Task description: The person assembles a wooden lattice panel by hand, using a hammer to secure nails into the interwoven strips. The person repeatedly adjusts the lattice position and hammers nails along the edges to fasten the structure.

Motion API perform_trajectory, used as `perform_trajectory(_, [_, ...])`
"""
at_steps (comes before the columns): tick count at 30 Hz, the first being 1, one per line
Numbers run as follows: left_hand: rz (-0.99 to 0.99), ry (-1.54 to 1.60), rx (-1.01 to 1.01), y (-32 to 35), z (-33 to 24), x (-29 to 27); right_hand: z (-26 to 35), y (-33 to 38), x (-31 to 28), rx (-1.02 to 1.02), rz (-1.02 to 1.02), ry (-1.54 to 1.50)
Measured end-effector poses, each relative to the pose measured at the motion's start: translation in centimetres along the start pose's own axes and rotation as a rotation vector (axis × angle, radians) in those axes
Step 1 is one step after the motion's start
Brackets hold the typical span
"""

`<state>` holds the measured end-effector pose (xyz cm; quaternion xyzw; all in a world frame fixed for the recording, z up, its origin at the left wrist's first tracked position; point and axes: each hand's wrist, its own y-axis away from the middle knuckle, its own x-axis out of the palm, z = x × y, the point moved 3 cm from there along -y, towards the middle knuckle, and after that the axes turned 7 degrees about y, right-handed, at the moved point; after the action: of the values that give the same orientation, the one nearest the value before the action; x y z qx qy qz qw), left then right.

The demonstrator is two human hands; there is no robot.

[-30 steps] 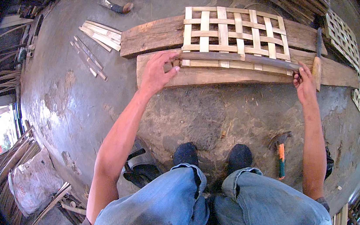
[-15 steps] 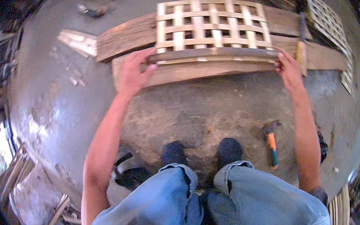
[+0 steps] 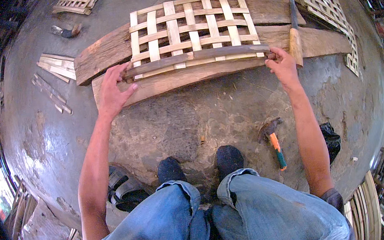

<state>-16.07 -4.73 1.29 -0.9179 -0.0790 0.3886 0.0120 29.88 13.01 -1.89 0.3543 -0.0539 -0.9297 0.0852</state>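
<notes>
A pale lattice of woven bamboo strips (image 3: 191,28) lies over two thick wooden planks (image 3: 188,82) on the floor. Across its near edge runs a long dark bamboo strip (image 3: 194,55), slightly bowed. My left hand (image 3: 113,91) has its fingers closed round the strip's left end, the thumb sticking out below. At the other end, my right hand (image 3: 284,67) pinches the strip between thumb and fingers. Just right of that hand, a wooden-handled blade (image 3: 295,39) rests on the planks.
A hammer (image 3: 275,145) with an orange and green handle lies before my right foot. Sandals (image 3: 127,191) sit by my left foot. More woven panels (image 3: 330,11) stand at the far right, and loose strips (image 3: 52,95) lie at the left. A brush-like tool (image 3: 66,31) is at the far left.
The view has swung, so the planks, lattice and hands appear further left. Both hands keep hold of the dark strip's ends.
</notes>
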Motion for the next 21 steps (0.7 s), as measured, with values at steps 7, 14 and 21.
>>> perform_trajectory(7, [-0.031, -0.02, -0.032, 0.7, 0.3, -0.4, 1.1, -0.9, -0.2, -0.128, -0.006, 0.272])
perform_trajectory(14, [-0.072, 0.007, 0.035, 0.8, 0.4, -0.3, 0.0, -0.9, 0.1, -0.086, 0.003, 0.235])
perform_trajectory(21, [-0.075, 0.021, 0.042, 1.3, 0.4, -0.1, -0.2, -0.3, 0.0, -0.083, 0.006, 0.194])
